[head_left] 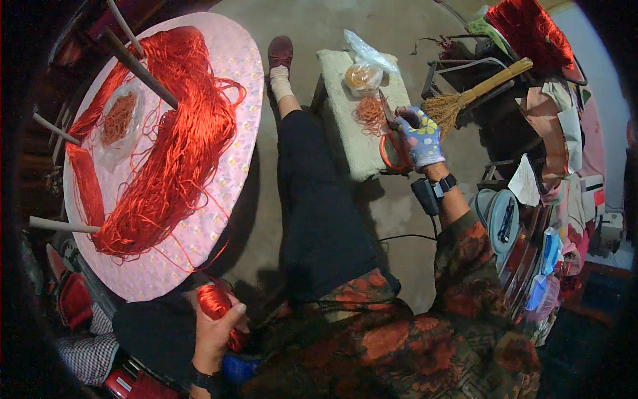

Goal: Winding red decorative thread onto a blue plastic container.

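My left hand [216, 327] is closed around a wound bundle of glossy red cord [214, 302], close to my lap. A thin strand runs from there up to the large loose skein of red cord [183, 156] on the round pink table [229, 50]. My right hand [421, 136], in a blue flowered glove, grips a pair of scissors [395, 156] with orange-red handles at the edge of the cream padded stool [337, 106]. The blades point away from me. Beside them lies a loose pile of orange-red rubber bands [370, 114].
Wooden rods [143, 74] stand up around the table, within the skein. A clear bag of bands [119, 121] lies inside the loop. On the stool sits a plastic bag with yellowish contents [363, 77]. Rightward are a straw broom [475, 96], more red cord [531, 36] and stacked clutter.
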A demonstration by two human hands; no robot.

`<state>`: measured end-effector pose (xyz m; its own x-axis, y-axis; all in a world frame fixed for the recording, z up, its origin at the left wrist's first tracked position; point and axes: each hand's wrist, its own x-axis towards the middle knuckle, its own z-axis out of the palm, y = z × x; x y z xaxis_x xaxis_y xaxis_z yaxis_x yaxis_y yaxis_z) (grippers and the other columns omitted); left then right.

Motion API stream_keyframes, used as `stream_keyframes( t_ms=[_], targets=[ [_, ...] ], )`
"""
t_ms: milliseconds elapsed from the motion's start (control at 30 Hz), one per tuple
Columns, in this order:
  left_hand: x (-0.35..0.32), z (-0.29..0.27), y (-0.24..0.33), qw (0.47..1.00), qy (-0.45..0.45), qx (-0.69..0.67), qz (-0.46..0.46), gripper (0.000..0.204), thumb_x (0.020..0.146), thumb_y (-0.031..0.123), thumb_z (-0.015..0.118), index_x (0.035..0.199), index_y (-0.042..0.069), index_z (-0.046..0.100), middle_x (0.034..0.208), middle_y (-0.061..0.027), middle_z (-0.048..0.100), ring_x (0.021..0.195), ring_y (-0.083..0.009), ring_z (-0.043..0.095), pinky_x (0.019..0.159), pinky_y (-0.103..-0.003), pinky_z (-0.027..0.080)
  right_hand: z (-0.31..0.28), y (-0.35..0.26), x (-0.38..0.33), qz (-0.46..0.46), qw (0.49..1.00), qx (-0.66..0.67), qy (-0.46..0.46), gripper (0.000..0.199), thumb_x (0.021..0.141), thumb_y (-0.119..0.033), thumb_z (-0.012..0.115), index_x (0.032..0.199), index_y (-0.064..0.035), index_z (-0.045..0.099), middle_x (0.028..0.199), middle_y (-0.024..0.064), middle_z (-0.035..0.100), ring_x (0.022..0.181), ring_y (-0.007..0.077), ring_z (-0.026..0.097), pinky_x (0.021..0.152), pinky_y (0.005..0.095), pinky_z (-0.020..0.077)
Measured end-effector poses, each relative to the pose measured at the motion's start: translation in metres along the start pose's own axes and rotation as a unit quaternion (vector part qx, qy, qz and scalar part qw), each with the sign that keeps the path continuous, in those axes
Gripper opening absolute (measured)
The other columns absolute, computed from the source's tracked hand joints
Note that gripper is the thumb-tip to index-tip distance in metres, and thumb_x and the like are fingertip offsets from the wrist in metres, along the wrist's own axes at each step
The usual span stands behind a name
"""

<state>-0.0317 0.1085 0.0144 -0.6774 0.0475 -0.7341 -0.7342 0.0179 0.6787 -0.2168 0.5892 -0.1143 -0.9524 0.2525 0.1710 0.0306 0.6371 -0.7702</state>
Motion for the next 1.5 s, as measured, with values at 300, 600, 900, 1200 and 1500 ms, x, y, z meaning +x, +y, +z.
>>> stream_keyframes(
  t_ms=[300,600,900,1200,1500],
  targets=[
    [0.005,0.002,-0.005,0.998,-0.009,-0.043,0.039,0.012,0.083,0.006,0.067,0.082,0.004,0.055,0.061,-0.0037,0.056,0.052,-0.0133,0.056,0.051,-0.028,0.049,0.025,-0.030,0.003,-0.086,0.977,-0.193,-0.007,0.023,0.081,-0.018,0.072,0.100,-0.0067,0.068,0.096,0.0103,0.068,0.088,0.0234,0.067,0.080,0.0323,0.0520],
    [0.008,0.004,-0.003,0.999,0.002,-0.024,0.048,0.013,0.083,0.008,0.068,0.084,0.003,0.055,0.062,-0.0042,0.056,0.052,-0.0136,0.056,0.051,-0.028,0.049,0.037,-0.033,0.013,-0.080,0.989,-0.117,0.032,0.017,0.082,-0.021,0.069,0.092,-0.0085,0.069,0.093,0.0144,0.068,0.089,0.0276,0.066,0.079,0.0350,0.0516],
    [0.007,0.000,-0.004,0.998,-0.009,-0.022,0.053,0.017,0.082,0.012,0.070,0.086,0.004,0.055,0.065,-0.0062,0.059,0.051,-0.0145,0.057,0.051,-0.028,0.049,0.001,-0.004,0.026,0.139,0.981,0.135,-0.018,0.028,0.093,-0.029,0.059,0.106,-0.0070,0.070,0.099,0.0055,0.069,0.083,0.0124,0.064,0.068,0.0276,0.0514],
    [0.008,-0.010,-0.014,0.997,-0.025,-0.046,0.053,0.012,0.082,0.006,0.066,0.084,0.004,0.055,0.064,-0.0051,0.058,0.053,-0.0136,0.057,0.053,-0.027,0.049,-0.011,0.006,0.019,-0.045,0.998,-0.003,-0.037,0.027,0.094,-0.029,0.057,0.110,-0.0086,0.065,0.100,0.0076,0.067,0.090,0.0196,0.065,0.080,0.0311,0.0505],
    [0.003,-0.010,-0.010,0.998,-0.029,-0.036,0.050,0.012,0.081,0.003,0.065,0.086,0.003,0.054,0.068,-0.0059,0.058,0.056,-0.0141,0.059,0.054,-0.028,0.050,-0.016,-0.034,0.020,0.187,0.818,0.533,-0.107,0.025,0.096,-0.027,0.056,0.113,-0.0094,0.060,0.098,0.0022,0.064,0.087,0.0149,0.063,0.074,0.0282,0.0487]
  ],
)
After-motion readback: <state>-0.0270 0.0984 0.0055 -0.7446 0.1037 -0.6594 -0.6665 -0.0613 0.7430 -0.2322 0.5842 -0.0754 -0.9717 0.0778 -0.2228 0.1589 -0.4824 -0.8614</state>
